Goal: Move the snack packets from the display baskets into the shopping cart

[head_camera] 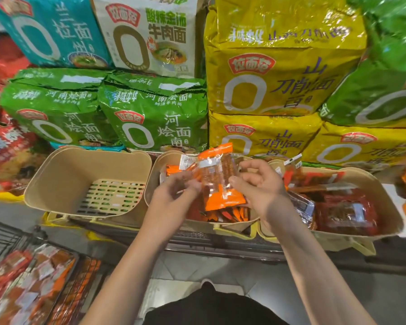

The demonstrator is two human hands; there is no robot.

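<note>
Three tan display baskets stand in a row on the shelf. The left basket [63, 174] holds nothing. Over the middle basket [155, 174], both hands hold a bunch of orange-and-clear snack packets [218, 179]. My left hand [176, 191] grips the bunch from the left, and my right hand [260, 186] pinches it from the right. More orange packets [230, 213] lie in the middle basket beneath. The right basket [389, 207] holds dark red packets [345, 212]. The wire shopping cart [14, 240] at lower left contains several snack packets [33, 277].
Large green [150, 113], yellow [267, 73], teal and white noodle multipacks are stacked behind the baskets. Red packs [5, 146] pile up at far left. A dark shelf rail [220, 247] runs below the baskets, with grey floor under it.
</note>
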